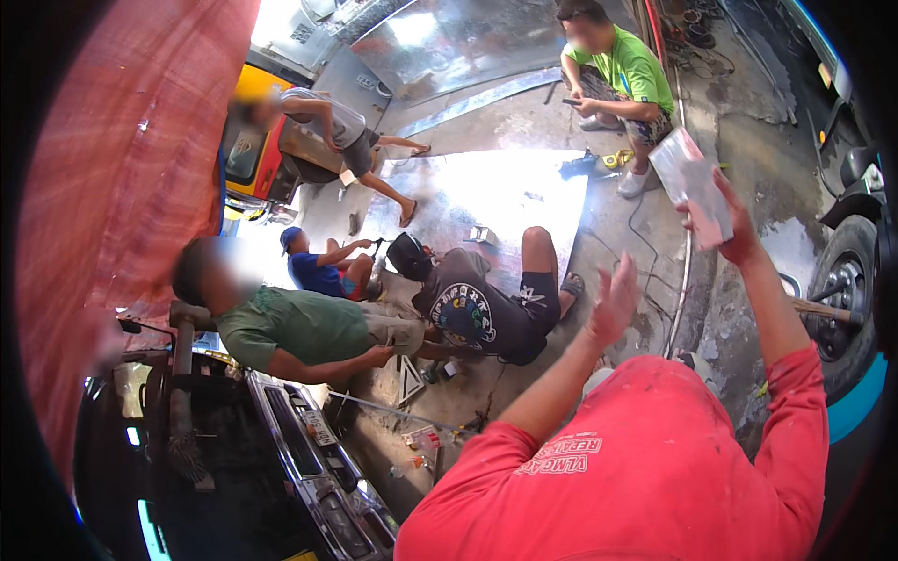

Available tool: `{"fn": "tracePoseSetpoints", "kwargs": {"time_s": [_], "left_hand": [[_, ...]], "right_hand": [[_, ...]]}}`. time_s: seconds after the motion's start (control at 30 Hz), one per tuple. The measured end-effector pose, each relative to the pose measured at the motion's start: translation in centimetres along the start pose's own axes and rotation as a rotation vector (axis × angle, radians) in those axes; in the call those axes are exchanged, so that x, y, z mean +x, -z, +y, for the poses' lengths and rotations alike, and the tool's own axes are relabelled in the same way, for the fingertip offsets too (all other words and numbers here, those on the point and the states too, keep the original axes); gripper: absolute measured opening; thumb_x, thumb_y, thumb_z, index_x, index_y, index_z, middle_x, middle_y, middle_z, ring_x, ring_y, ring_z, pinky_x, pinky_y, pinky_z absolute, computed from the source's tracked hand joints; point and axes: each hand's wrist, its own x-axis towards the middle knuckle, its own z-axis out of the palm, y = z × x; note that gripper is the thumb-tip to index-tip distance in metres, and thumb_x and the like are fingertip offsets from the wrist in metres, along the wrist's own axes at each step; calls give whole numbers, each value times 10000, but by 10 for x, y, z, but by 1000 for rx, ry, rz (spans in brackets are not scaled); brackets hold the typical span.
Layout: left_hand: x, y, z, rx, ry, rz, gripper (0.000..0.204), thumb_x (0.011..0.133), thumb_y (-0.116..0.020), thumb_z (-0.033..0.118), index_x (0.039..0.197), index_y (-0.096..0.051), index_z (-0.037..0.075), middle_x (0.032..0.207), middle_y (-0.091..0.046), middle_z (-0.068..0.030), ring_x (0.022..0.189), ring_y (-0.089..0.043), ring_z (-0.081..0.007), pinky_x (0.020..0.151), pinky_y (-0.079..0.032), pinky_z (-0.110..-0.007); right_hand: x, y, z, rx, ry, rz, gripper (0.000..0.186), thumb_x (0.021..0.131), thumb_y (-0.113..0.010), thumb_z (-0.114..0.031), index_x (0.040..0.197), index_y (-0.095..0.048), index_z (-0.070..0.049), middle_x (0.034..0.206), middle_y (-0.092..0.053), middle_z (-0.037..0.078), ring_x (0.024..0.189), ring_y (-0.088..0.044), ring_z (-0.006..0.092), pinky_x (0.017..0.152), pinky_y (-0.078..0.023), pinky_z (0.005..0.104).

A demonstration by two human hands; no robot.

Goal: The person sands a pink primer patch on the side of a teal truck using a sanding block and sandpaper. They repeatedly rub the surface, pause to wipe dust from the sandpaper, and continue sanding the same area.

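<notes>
The person in red held a pale pack up to the right of the metal sheet, the right hand clamped round its lower end. The left hand, empty and with fingers raised, was at the sheet's near right — the two hands well apart. Holding the pack aloft looked like the step in hand; any move with it, I judged, called for a firm grip and some care around the worker in green, crouched — phone-like thing in hand — by the sheet's far right corner.
</notes>
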Motion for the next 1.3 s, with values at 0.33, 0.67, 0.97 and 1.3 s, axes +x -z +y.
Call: {"fn": "tracePoseSetpoints", "kwargs": {"time_s": [0.33,0.67,0.97,1.3], "left_hand": [[-72,-134,246,604,-458,-326,1104,965,-164,867,1729,13,91,1821,-13,-47,1668,-51,-220,1332,-67,-457],[-167,-230,295,759,-2057,-719,1162,855,-487,907,1691,-206,152,1759,-214,-91,1544,-279,-363,1318,-112,-576],[-95,-267,205,-43,-942,-1071,1223,875,-528,901,1645,-278,-16,1638,-416,-262,1410,-518,-417,1147,-422,-516],[-29,-107,141,565,262,-1210,825,1041,-585,633,1510,-551,-45,1366,-701,-230,1241,-696,-339,1075,-533,-432]], "right_hand": [[26,-52,6,-261,-48,-12,835,962,-682,-662,1533,-515,-77,1249,-683,105,947,-727,183,666,-591,296],[29,-56,37,-369,-147,35,821,947,-699,-664,1525,-502,-115,1311,-635,99,982,-708,215,670,-596,328],[22,-85,51,-508,-144,-86,767,965,-708,-591,1518,-497,-103,1246,-653,73,945,-698,181,692,-583,315],[-9,-84,44,317,-90,-231,826,1020,-529,-639,1573,-437,-33,1306,-663,261,989,-743,373,799,-640,484]]}}
